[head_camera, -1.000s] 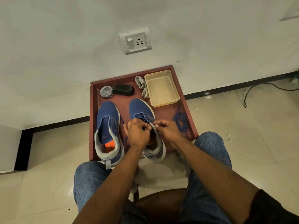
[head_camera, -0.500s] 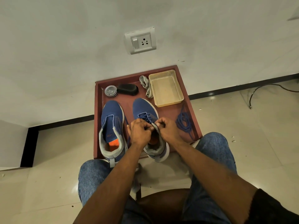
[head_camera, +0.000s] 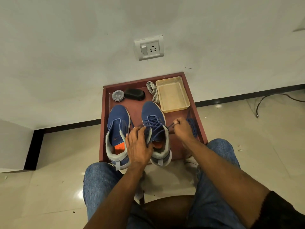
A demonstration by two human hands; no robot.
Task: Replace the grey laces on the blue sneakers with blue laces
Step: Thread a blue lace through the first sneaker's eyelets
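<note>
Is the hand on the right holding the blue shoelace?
Touching. The head view shows the right hand pinching the blue lace and pulling it sideways from the right sneaker.

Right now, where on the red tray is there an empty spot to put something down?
There is bare tray between the black brush and the toes of the two sneakers, and the beige tub looks empty. The near right corner, in front of the right hand, is bare too. The middle is crowded: both hands work the blue lace there.
</note>
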